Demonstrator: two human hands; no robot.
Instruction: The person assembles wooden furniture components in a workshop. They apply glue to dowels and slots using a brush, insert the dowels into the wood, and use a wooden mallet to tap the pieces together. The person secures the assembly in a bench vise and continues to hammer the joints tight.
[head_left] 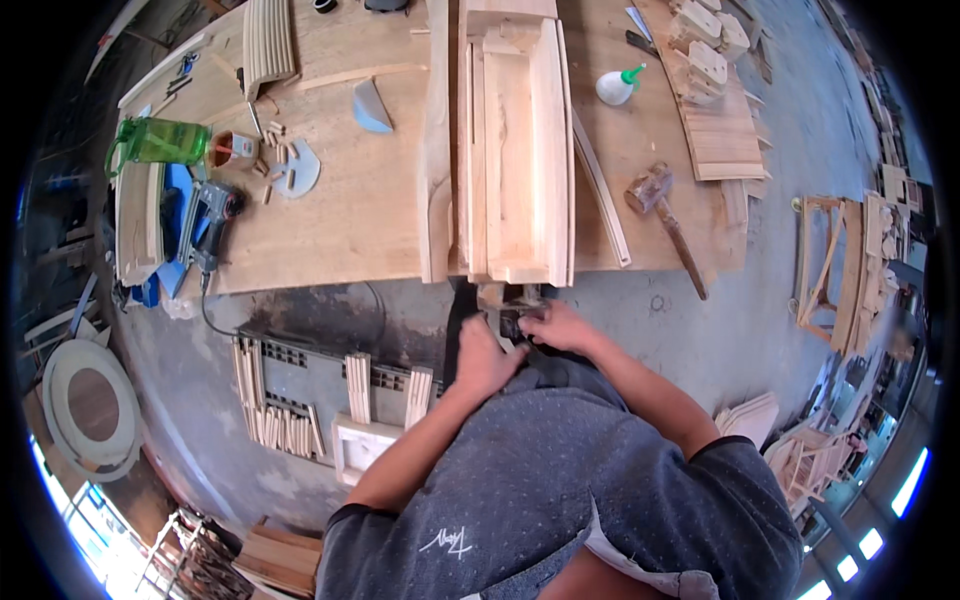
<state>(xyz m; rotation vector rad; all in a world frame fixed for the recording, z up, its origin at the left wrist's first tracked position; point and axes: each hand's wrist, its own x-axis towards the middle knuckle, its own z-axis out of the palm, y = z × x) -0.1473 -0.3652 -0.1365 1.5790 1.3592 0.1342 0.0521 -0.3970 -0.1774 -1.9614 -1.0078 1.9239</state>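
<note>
My left hand (486,360) and my right hand (560,328) are close together in front of my waist, just off the table's near edge. Fingers of both are curled in around something small and dark, partly hidden, that I cannot make out. Right beyond them, a long pale wooden trough-like frame (553,150) lies lengthwise on the wooden table (340,235), its near end at the edge. Left of the frame runs a long shaped board (436,190). To its right a narrow grooved strip (603,200) lies at a slant.
On the table's right are a mallet (668,215) and a white glue bottle (614,88) with green nozzle. Its left holds a nail gun (208,225), a green bottle (165,141) and several dowels (291,178). Bundled wooden sticks (285,430) stand below; a wooden frame (828,265) is at right.
</note>
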